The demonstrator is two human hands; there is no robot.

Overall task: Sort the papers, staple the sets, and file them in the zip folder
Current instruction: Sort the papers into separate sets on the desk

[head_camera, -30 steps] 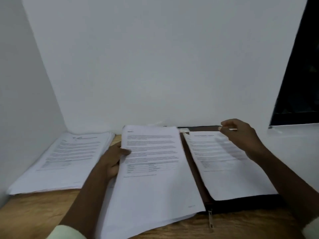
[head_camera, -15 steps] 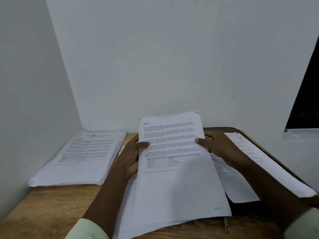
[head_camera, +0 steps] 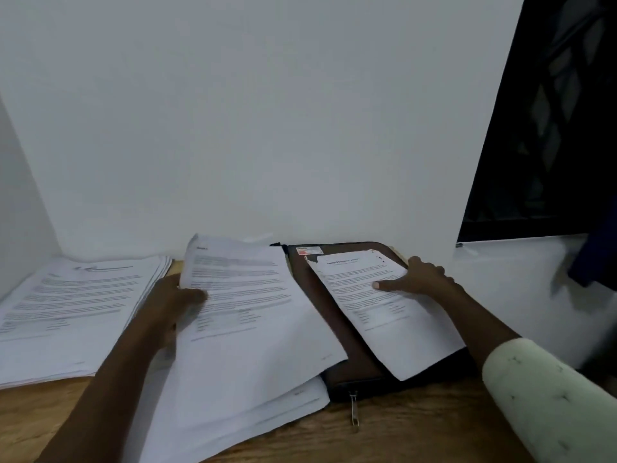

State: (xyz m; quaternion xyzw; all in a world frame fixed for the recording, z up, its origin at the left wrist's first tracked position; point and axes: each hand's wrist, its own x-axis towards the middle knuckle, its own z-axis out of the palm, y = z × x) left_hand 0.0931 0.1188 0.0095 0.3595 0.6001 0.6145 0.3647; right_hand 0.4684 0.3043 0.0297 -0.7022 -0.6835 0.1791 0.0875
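1. A person's left hand grips the middle stack of papers by its left edge, thumb on top, over the wooden counter.
2. The right hand holds a single sheet on the brown zip folder, thumb flat on it, fingers curled over its right edge.
3. A second pile lies at far left.

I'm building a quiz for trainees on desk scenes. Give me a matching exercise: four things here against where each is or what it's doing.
1 left hand
2 right hand
3 zip folder
4 paper stack

a brown, at the right
b by the left wall
c grips the middle sheaf
d holds the single sheet

Pairs: 1-c, 2-d, 3-a, 4-b
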